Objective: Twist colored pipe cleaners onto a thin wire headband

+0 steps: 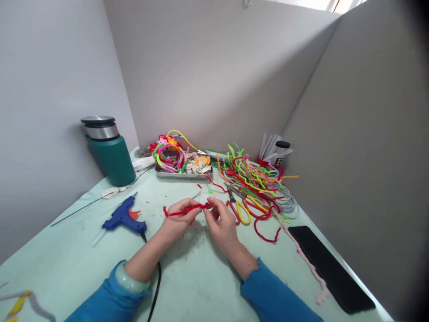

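A fuzzy red pipe cleaner (182, 211) stretches between my hands above the middle of the table. My left hand (179, 219) pinches it, and its loose end sticks out to the left across the back of that hand. At the other end, the fingertips of my right hand (219, 222) are closed on it, where it looks bent or bunched. Just right of my right hand lie scissors with red and yellow handles (243, 212). A blue hot glue gun (124, 217) rests to the left of my left hand.
A metal tray (184, 175) at the back holds pipe-cleaner rings and small cut pieces. Beside it lies a tangled heap of coloured pipe cleaners (250, 174). A green bottle (112, 158) stands back left; a black slab (330, 268) lies right. The glue gun's cord (158, 281) runs frontward.
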`<state>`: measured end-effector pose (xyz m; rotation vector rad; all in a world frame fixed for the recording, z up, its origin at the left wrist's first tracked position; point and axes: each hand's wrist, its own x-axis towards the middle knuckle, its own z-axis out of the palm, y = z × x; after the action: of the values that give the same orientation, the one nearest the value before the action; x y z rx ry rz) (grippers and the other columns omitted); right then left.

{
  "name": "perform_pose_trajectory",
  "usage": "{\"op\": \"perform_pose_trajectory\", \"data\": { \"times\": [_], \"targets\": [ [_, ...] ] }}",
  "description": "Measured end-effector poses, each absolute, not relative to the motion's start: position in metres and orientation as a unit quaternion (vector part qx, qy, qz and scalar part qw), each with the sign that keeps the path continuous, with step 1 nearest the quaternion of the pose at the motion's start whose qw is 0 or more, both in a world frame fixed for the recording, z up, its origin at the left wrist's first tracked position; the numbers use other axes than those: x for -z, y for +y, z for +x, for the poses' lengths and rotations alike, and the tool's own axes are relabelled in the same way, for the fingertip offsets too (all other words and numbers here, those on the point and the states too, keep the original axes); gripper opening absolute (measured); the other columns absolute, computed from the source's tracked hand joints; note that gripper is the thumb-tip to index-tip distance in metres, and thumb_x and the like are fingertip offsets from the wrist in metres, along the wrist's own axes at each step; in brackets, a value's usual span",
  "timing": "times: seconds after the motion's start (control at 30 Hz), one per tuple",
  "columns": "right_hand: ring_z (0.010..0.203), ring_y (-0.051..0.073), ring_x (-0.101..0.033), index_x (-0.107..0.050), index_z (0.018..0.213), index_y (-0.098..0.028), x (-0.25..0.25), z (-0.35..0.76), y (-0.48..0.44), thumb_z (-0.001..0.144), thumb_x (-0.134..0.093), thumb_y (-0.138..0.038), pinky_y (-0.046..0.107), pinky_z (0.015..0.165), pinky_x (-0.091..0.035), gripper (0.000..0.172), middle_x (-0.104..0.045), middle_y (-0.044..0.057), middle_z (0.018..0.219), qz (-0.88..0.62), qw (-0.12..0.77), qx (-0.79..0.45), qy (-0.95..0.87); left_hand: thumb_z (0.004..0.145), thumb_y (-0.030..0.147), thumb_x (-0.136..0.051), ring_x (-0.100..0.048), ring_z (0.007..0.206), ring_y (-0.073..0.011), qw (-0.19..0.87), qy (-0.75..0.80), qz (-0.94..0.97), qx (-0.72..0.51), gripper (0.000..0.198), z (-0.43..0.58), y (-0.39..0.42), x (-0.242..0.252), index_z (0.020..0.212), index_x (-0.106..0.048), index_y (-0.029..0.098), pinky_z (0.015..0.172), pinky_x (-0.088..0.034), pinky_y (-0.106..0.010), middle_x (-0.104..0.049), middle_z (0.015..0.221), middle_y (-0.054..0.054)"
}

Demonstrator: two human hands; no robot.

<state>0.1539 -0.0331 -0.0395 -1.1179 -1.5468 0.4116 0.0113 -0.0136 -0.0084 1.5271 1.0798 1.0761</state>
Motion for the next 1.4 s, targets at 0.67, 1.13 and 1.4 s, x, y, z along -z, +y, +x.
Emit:
{"op": "perform_pose_trajectory", "data": {
  "times": [0.67,1.13,1.4],
  "targets": [
    [0.073,0.017,-0.053,-0.057,0.107,-0.024,0.037,0.155,-0.035,0.082,-0.051,-0.018,0.03,0.065,-0.042,0.027,-0.06,0.006,0.088,-0.447,0.565,-0.192,-0.666,0.069,0.03,-0.065,-0.055,0.061,-0.0098,0.524,0.375,0.612,-0.458,0.019,0.012,-0.008,0.017,0.075,-0.059,0.013,0.057,-0.043,-0.02,-0.061,0.068,-0.001],
    [0.076,0.016,-0.056,-0.056,0.111,-0.019,0.042,0.158,-0.03,0.084,-0.05,-0.019,0.028,0.068,-0.046,0.028,-0.06,0.006,0.092,-0.453,0.556,-0.152,-0.68,0.079,0.027,-0.054,-0.058,0.072,-0.0135,0.307,0.399,0.758,-0.415,0.018,0.008,-0.007,0.02,0.086,-0.066,0.016,0.066,-0.044,-0.022,-0.066,0.079,-0.004],
    [0.087,0.018,-0.057,-0.055,0.114,-0.02,0.042,0.157,-0.03,0.084,-0.047,-0.016,0.031,0.076,-0.046,0.031,-0.06,0.007,0.096,-0.45,0.553,-0.144,-0.686,0.084,0.021,-0.047,-0.055,0.07,-0.0123,0.21,0.4,0.797,-0.402,0.017,0.008,-0.01,0.018,0.083,-0.064,0.016,0.066,-0.041,-0.023,-0.061,0.076,-0.003]
  ]
}}
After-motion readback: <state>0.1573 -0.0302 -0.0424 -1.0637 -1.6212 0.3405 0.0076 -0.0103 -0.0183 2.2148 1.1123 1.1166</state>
